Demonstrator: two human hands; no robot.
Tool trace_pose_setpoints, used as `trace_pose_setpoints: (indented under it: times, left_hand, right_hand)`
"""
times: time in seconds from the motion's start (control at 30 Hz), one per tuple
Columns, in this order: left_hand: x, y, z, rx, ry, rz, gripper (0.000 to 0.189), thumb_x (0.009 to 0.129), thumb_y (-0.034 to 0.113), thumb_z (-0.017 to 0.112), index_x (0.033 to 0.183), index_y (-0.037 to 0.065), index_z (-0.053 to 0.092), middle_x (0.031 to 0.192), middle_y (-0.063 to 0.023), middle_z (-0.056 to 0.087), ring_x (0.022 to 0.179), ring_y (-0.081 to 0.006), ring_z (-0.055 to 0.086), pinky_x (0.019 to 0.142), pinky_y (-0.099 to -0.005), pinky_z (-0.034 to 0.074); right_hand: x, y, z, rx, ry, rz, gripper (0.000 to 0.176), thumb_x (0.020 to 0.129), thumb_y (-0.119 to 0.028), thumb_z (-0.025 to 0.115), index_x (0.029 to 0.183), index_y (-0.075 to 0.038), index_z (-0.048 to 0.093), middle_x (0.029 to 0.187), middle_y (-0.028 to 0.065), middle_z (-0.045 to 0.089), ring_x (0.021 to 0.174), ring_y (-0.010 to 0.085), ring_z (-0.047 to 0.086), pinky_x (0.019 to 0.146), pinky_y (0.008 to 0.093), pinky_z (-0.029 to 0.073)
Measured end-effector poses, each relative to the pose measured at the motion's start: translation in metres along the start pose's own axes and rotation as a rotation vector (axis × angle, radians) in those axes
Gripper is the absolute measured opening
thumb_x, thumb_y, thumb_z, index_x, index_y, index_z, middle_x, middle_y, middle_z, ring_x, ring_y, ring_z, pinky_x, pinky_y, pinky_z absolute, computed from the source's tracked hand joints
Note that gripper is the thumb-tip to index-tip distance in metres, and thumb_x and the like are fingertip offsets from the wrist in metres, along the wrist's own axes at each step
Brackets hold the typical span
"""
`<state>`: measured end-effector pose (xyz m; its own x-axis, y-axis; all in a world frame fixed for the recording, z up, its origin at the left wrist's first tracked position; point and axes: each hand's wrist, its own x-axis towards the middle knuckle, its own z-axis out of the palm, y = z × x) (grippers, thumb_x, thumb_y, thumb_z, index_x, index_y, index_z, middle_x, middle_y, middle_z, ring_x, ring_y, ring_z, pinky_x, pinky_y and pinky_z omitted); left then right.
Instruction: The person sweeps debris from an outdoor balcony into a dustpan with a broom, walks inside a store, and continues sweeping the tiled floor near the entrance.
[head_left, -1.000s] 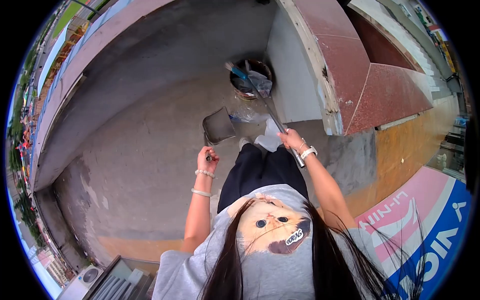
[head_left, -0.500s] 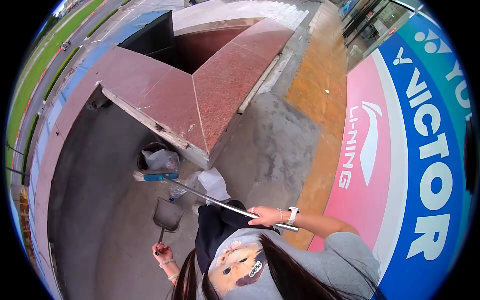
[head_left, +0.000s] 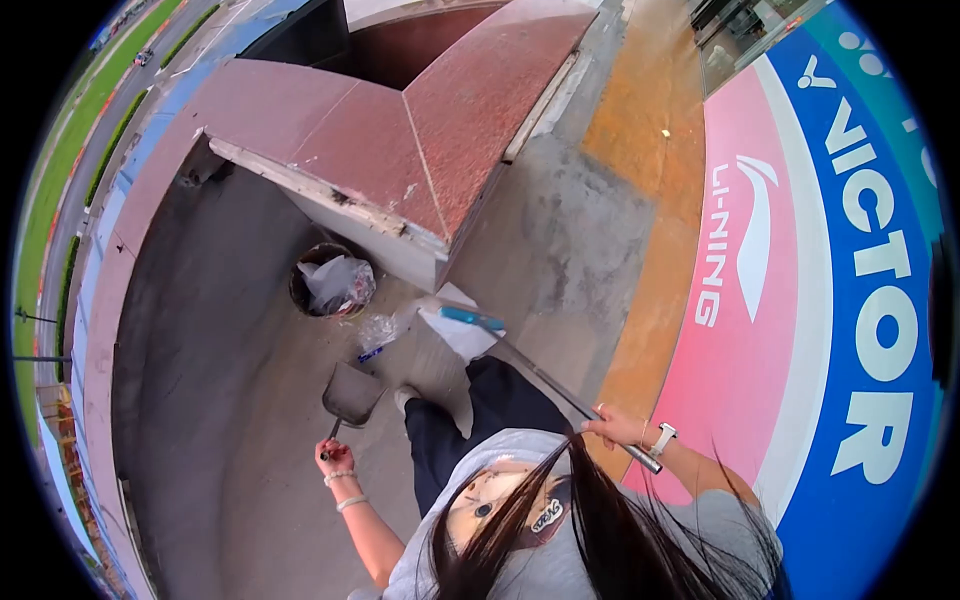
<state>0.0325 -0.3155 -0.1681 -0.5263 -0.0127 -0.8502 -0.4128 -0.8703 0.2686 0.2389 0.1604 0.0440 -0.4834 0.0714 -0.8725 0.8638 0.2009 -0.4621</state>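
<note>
My left hand [head_left: 335, 457] is closed around the handle of a grey dustpan [head_left: 352, 393], whose pan is at the floor. My right hand [head_left: 617, 427] grips the metal handle of a broom [head_left: 545, 375] near its top end. The broom's blue head [head_left: 472, 318] is over a white sheet or bag [head_left: 465, 340] in front of my legs; its bristles are hardly visible. Left of it, crumpled clear plastic [head_left: 378, 330] and a small blue piece [head_left: 370, 354] lie on the concrete. A round bin [head_left: 299, 290] holds plastic bags [head_left: 338, 284].
A reddish stone-topped ledge [head_left: 370, 150] with a chipped edge juts out ahead, and a low curved wall [head_left: 125, 235] runs along the left. Sign panels [head_left: 745, 260] stand on the right beside an orange floor strip [head_left: 640, 210].
The broom head has swung right, from beside the bin to the white sheet or bag. My right hand has moved right with the handle. My left hand still holds the dustpan.
</note>
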Motion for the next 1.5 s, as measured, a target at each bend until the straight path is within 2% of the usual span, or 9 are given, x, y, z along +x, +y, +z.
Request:
trace_pose_setpoints:
  times: [0.07,0.13,0.3,0.73,0.8,1.13,1.33,1.43,1.5]
  left_hand:
    - [0.013,0.01,-0.003,0.063,0.003,-0.011,0.017,0.068,0.009,0.048,0.055,0.012,0.039,0.046,0.0056,0.04,0.039,-0.0064,0.037,0.042,-0.021,0.027]
    - [0.032,0.027,-0.007,0.105,0.0,-0.02,0.018,0.068,0.01,0.048,0.054,0.013,0.037,0.045,0.0058,0.039,0.039,-0.0069,0.035,0.042,-0.022,0.026]
    - [0.065,0.053,-0.01,0.075,0.036,-0.052,0.021,0.07,0.01,0.047,0.052,0.013,0.036,0.043,0.0038,0.038,0.039,-0.0091,0.035,0.043,-0.0236,0.023]
    - [0.117,0.127,0.01,-0.116,0.011,-0.105,0.017,0.07,0.009,0.035,0.053,0.011,0.038,0.043,0.0011,0.038,0.04,-0.0115,0.037,0.044,-0.0251,0.026]
    - [0.127,0.136,0.013,-0.154,0.063,-0.134,0.019,0.071,0.01,0.035,0.052,0.011,0.038,0.044,0.0006,0.038,0.04,-0.0118,0.037,0.044,-0.0252,0.025]
    - [0.129,0.144,-0.006,-0.283,0.033,-0.136,0.017,0.068,0.008,0.036,0.051,0.009,0.037,0.044,-0.0017,0.037,0.041,-0.0134,0.037,0.043,-0.0259,0.024]
    - [0.121,0.139,-0.032,-0.415,0.036,-0.181,0.015,0.064,0.007,0.038,0.049,0.01,0.035,0.045,-0.001,0.038,0.042,-0.0114,0.038,0.044,-0.0238,0.023]
    - [0.109,0.128,-0.026,-0.441,0.046,-0.227,0.016,0.064,0.006,0.038,0.049,0.009,0.035,0.044,-0.0019,0.038,0.041,-0.0123,0.037,0.043,-0.0248,0.024]
    - [0.102,0.122,-0.018,-0.447,0.07,-0.272,0.017,0.065,0.006,0.037,0.048,0.009,0.036,0.044,-0.0024,0.038,0.04,-0.0128,0.036,0.043,-0.0257,0.024]
  right_hand:
    - [0.01,0.011,0.021,0.062,0.018,0.027,0.029,0.077,-0.025,0.052,0.08,0.003,0.044,0.054,0.0024,0.044,0.039,0.0097,0.045,0.035,0.0219,0.035]
    - [0.031,0.012,0.044,0.271,0.26,0.09,0.024,0.077,-0.022,0.052,0.071,-0.001,0.042,0.053,0.0018,0.043,0.037,0.0096,0.043,0.035,0.0221,0.034]
    - [0.127,0.01,0.081,0.329,0.265,0.126,0.027,0.077,-0.022,0.048,0.056,-0.007,0.043,0.046,0.0021,0.043,0.036,0.0123,0.041,0.036,0.0251,0.034]
    - [0.285,-0.093,0.232,0.694,-0.167,0.096,0.023,0.08,-0.018,0.044,0.059,-0.01,0.041,0.047,-0.0028,0.037,0.038,0.0077,0.034,0.037,0.0219,0.031]
    - [0.291,-0.092,0.259,0.644,-0.216,0.132,0.021,0.077,-0.017,0.047,0.059,-0.007,0.047,0.049,0.0025,0.046,0.039,0.0132,0.044,0.039,0.0252,0.038]
    - [0.258,-0.114,0.29,-0.115,-0.354,0.049,0.022,0.076,-0.018,0.05,0.064,0.001,0.049,0.051,0.0055,0.049,0.038,0.0132,0.045,0.039,0.0303,0.038]
    - [0.174,-0.151,0.264,-0.939,-0.152,-0.28,0.025,0.073,-0.019,0.051,0.074,0.006,0.051,0.059,0.0192,0.056,0.058,0.0309,0.057,0.06,0.0382,0.045]
    - [0.158,-0.16,0.246,-0.96,-0.03,-0.36,0.024,0.072,-0.017,0.051,0.073,0.007,0.048,0.07,0.0266,0.054,0.071,0.0391,0.053,0.066,0.0432,0.043]
    - [0.154,-0.172,0.235,-0.937,0.021,-0.325,0.024,0.073,-0.016,0.05,0.077,0.007,0.047,0.063,0.0247,0.054,0.065,0.0377,0.054,0.063,0.0428,0.044]
